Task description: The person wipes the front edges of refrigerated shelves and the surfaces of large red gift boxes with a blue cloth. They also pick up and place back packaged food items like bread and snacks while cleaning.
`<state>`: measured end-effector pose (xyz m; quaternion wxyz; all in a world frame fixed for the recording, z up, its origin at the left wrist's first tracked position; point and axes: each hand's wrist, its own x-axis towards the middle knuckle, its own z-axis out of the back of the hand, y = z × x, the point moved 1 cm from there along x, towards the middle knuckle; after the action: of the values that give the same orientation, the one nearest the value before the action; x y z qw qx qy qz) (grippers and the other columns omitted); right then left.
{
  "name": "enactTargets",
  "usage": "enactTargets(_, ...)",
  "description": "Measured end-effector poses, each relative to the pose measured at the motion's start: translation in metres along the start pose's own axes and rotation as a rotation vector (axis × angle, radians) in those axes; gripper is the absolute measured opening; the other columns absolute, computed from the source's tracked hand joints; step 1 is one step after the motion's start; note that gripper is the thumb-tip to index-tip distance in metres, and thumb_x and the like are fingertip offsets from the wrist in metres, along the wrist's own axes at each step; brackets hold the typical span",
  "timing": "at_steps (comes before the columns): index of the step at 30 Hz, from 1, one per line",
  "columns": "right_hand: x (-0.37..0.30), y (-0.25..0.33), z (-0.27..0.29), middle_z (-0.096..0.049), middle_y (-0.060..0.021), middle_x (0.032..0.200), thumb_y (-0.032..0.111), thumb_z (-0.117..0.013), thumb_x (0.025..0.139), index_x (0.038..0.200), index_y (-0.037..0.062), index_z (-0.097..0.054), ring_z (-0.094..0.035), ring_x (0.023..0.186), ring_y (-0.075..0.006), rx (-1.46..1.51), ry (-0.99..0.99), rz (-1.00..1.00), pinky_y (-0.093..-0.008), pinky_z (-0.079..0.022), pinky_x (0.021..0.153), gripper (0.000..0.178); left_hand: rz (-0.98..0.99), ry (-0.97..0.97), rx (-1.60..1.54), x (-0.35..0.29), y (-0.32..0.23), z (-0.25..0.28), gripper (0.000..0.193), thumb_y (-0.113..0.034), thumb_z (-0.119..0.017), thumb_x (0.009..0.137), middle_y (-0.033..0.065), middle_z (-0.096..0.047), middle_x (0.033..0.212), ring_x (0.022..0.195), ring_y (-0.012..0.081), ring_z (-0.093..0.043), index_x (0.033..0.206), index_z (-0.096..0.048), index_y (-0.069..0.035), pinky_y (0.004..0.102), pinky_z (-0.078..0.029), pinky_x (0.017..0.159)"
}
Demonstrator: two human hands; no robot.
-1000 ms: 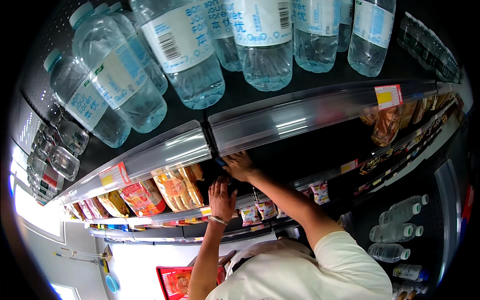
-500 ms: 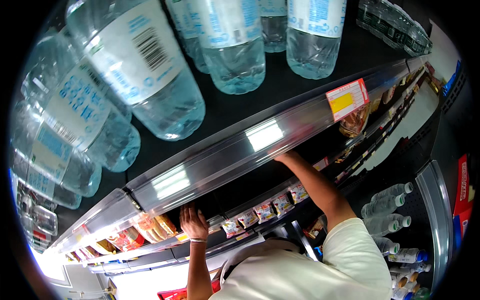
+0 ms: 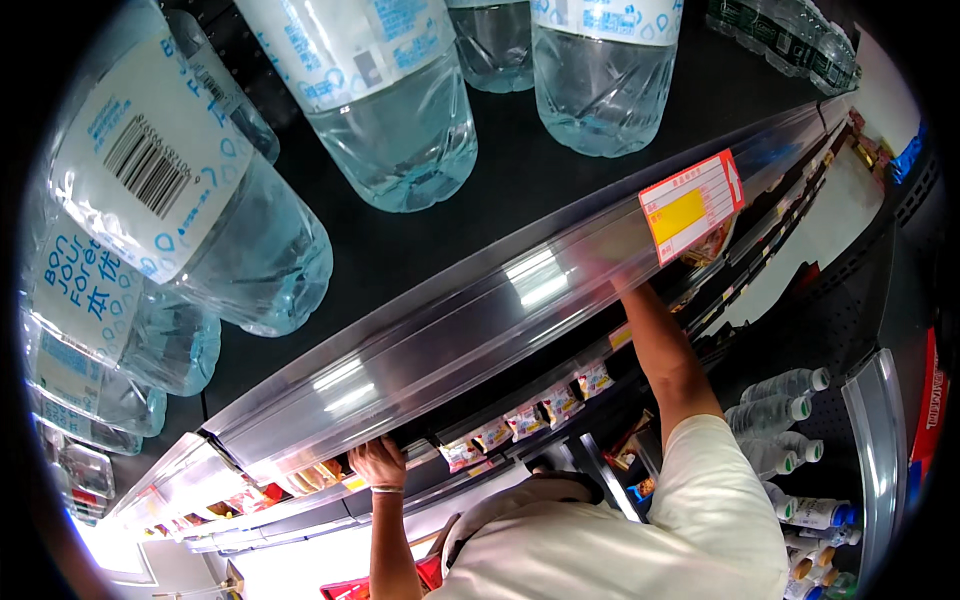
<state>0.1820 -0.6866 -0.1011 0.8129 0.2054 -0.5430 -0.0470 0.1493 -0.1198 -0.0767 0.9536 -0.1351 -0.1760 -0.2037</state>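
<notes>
This is a shop selling food and drink: large clear plastic water bottles with white-and-blue labels (image 3: 395, 150) stand along a black shelf (image 3: 400, 255). Its transparent plastic edge strip (image 3: 440, 345) carries a red-and-white price card with a yellow patch (image 3: 690, 205). Small colourful snack packets (image 3: 525, 420) sit in a row below, and clear green-capped bottles (image 3: 770, 412) fill the right side.

lower shelf (image 3: 490, 398) black; bottle label (image 3: 150, 160) white, blue print; shirt (image 3: 620, 535) white
</notes>
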Motion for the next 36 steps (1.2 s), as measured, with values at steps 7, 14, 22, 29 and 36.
enactTargets(7, -0.001, 0.136, -0.046, -0.065, -0.0200, 0.115, 0.022, -0.069, 0.084, 0.111, 0.0046, -0.066, -0.059, 0.110, -0.0396, -0.233, 0.250, -0.137, -0.0461, -0.048, 0.095, 0.033, -0.037, -0.105, -0.002, -0.008, 0.014, -0.008, 0.039, -0.025, -0.043, 0.095, 0.0231, -0.056, 0.133, 0.123, 0.0450, -0.051, 0.123, -0.058, -0.001, 0.0524, -0.041, 0.105)
enactTargets(14, -0.071, 0.213, -0.119, -0.035, -0.0279, 0.152, 0.043, -0.063, 0.090, 0.139, -0.0048, -0.049, -0.032, 0.143, -0.0408, -0.215, 0.698, -0.164, -0.0533, -0.026, 0.117, 0.070, -0.101, -0.131, -0.047, 0.002, 0.008, -0.008, 0.039, -0.022, -0.046, 0.093, 0.0226, -0.055, 0.135, 0.124, 0.0445, -0.050, 0.124, -0.057, -0.001, 0.0519, -0.041, 0.105)
enactTargets(22, -0.101, 0.296, -0.075, -0.032, -0.0200, 0.157, 0.042, -0.059, 0.095, 0.145, 0.0049, -0.046, -0.031, 0.145, -0.0360, -0.081, 0.843, 0.206, -0.0510, -0.024, 0.118, 0.064, -0.109, -0.128, -0.085, 0.000, 0.013, -0.009, 0.041, -0.020, -0.051, 0.090, 0.0223, -0.054, 0.134, 0.124, 0.0442, -0.049, 0.126, -0.055, 0.000, 0.0521, -0.040, 0.105)
enactTargets(29, -0.080, 0.233, -0.010, -0.028, -0.0135, 0.161, 0.045, -0.053, 0.099, 0.151, 0.0165, -0.040, -0.027, 0.148, -0.0314, -0.249, 0.936, 0.073, -0.0526, -0.023, 0.118, 0.061, -0.125, -0.179, -0.077, -0.003, 0.016, -0.011, 0.038, -0.020, -0.049, 0.090, 0.0220, -0.056, 0.131, 0.121, 0.0436, -0.051, 0.122, -0.056, -0.001, 0.0513, -0.042, 0.102)
enactTargets(36, -0.061, 0.112, 0.059, -0.035, -0.0143, 0.158, 0.044, -0.053, 0.097, 0.149, 0.0157, -0.043, -0.033, 0.145, -0.0322, -0.569, 0.782, -0.193, -0.0547, -0.029, 0.113, 0.061, -0.108, -0.145, -0.111, -0.001, 0.012, -0.009, 0.040, -0.020, -0.049, 0.089, 0.0221, -0.055, 0.134, 0.124, 0.0436, -0.050, 0.123, -0.056, 0.000, 0.0519, -0.040, 0.105)
